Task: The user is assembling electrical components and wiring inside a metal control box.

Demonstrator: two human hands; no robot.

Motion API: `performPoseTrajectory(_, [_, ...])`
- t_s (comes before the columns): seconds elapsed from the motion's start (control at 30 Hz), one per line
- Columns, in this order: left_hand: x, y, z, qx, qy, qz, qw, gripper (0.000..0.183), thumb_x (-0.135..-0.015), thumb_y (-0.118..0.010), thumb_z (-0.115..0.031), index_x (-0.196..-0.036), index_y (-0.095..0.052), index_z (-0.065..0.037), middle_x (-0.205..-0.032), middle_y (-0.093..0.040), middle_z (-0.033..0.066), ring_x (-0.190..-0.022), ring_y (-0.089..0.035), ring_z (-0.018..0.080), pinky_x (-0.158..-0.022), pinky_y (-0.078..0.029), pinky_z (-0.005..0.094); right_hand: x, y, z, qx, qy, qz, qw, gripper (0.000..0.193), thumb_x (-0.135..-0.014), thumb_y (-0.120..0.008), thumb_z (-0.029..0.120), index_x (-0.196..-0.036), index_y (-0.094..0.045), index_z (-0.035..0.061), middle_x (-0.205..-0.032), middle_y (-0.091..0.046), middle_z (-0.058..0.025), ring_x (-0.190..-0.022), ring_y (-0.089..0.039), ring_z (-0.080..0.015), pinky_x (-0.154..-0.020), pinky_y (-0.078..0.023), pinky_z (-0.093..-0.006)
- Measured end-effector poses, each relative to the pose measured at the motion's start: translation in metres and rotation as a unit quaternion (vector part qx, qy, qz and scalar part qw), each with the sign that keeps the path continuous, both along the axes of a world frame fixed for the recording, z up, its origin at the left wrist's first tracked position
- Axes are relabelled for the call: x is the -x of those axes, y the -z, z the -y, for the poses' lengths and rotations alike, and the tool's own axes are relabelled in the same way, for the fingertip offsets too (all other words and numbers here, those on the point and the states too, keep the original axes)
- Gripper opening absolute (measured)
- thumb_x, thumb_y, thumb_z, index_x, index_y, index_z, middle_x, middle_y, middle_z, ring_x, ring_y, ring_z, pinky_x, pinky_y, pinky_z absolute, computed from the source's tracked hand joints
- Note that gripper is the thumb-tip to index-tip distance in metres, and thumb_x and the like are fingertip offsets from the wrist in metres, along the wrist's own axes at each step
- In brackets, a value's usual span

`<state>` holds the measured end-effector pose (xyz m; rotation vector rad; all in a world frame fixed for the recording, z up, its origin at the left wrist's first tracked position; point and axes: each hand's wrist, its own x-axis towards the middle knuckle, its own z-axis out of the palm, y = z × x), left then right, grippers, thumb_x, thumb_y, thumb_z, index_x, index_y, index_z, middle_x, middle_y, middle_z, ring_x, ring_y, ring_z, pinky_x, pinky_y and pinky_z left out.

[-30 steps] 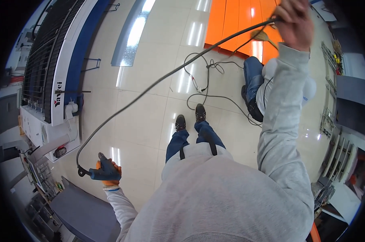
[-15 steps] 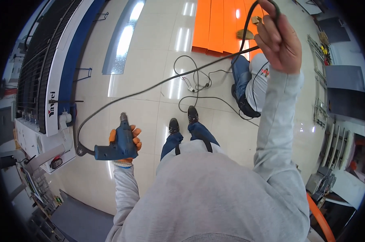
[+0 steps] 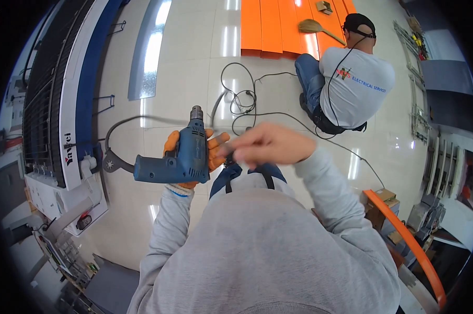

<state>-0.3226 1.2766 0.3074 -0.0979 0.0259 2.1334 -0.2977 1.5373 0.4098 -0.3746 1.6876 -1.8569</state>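
A blue electric drill (image 3: 174, 154) lies in my left hand (image 3: 215, 152), which wears an orange work glove with the fingers wrapped round the drill's body. Its metal chuck (image 3: 196, 113) points away from me. The dark power cord (image 3: 122, 123) leaves the handle's end past a flat black tag (image 3: 111, 161), arcs out to the left and passes behind the drill. My bare right hand (image 3: 278, 145) is just right of the glove, close to its fingertips. Motion smears its fingers, so their grip is unclear.
Cord loops (image 3: 241, 102) lie on the tiled floor ahead. A person (image 3: 356, 83) in a white shirt and cap crouches at the far right, beside orange panels (image 3: 275, 26) with a broom (image 3: 310, 26) on them. A blue-and-white machine (image 3: 71, 104) stands left; an orange strip (image 3: 409, 243) lies right.
My right hand has come down from the upper right to beside the drill and let go of the raised cord, which now hangs lower. The drill has moved right and nearer my body's middle.
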Motion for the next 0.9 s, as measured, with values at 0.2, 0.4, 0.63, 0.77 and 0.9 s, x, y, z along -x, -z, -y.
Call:
performPoseTrajectory(0.2, [0.013, 0.012, -0.017, 0.008, -0.016, 0.059, 0.998, 0.079, -0.092, -0.054, -0.05, -0.145, -0.036, 0.006, -0.142, -0.043, 0.0342, -0.113, -0.062, 0.0436, -0.101, -0.049, 0.055, -0.031, 0.066, 0.031, -0.148, -0.096, -0.083, 0.981, 0.023, -0.096, -0.06, 0.02, -0.103, -0.075, 0.0043, -0.071, -0.067, -0.0043, -0.061, -0.056, -0.0149, -0.062, -0.047, -0.0265])
performPoseTrajectory(0.4, [0.015, 0.003, -0.013, 0.045, -0.043, 0.017, 0.998, 0.081, -0.09, -0.058, -0.047, -0.145, -0.032, 0.007, -0.13, -0.052, 0.0326, -0.107, -0.064, 0.0448, -0.098, -0.051, 0.055, -0.037, 0.156, -0.002, 0.176, 0.072, 0.227, 0.955, 0.041, -0.098, -0.056, 0.035, -0.11, -0.065, -0.0031, -0.097, -0.071, -0.0122, -0.081, -0.065, -0.0232, -0.077, -0.052, -0.033])
performPoseTrajectory(0.63, [0.019, -0.038, -0.001, 0.06, 0.051, -0.098, 0.992, 0.098, -0.081, -0.071, -0.04, -0.148, -0.018, 0.008, -0.118, -0.056, 0.0325, -0.094, -0.066, 0.0454, -0.088, -0.053, 0.0593, 0.077, 0.242, -0.01, 0.548, 0.312, 0.385, 0.674, 0.07, -0.096, -0.047, 0.063, -0.109, -0.061, -0.0047, -0.107, -0.066, -0.0228, -0.102, -0.063, -0.0358, -0.09, -0.051, -0.0472])
performPoseTrajectory(0.77, [0.01, -0.037, 0.049, 0.169, -0.028, -0.136, 0.976, 0.097, -0.081, -0.072, -0.041, -0.149, -0.02, 0.004, -0.122, -0.054, 0.0324, -0.093, -0.066, 0.0451, -0.085, -0.053, 0.0602, 0.102, 0.302, -0.071, 0.559, 0.495, 0.369, 0.554, 0.042, -0.101, -0.052, 0.041, -0.103, -0.06, -0.0002, -0.083, -0.061, -0.0079, -0.072, -0.056, -0.0198, -0.073, -0.049, -0.0354])
performPoseTrajectory(0.9, [0.004, -0.025, 0.109, 0.268, -0.096, -0.107, 0.953, 0.092, -0.083, -0.07, -0.046, -0.149, -0.025, 0.001, -0.117, -0.058, 0.0284, -0.092, -0.067, 0.043, -0.082, -0.056, 0.0565, 0.08, 0.346, -0.095, 0.471, 0.527, 0.408, 0.578, 0.03, -0.101, -0.053, 0.029, -0.106, -0.06, 0.0014, -0.08, -0.058, -0.0055, -0.064, -0.05, -0.0152, -0.064, -0.045, -0.0318])
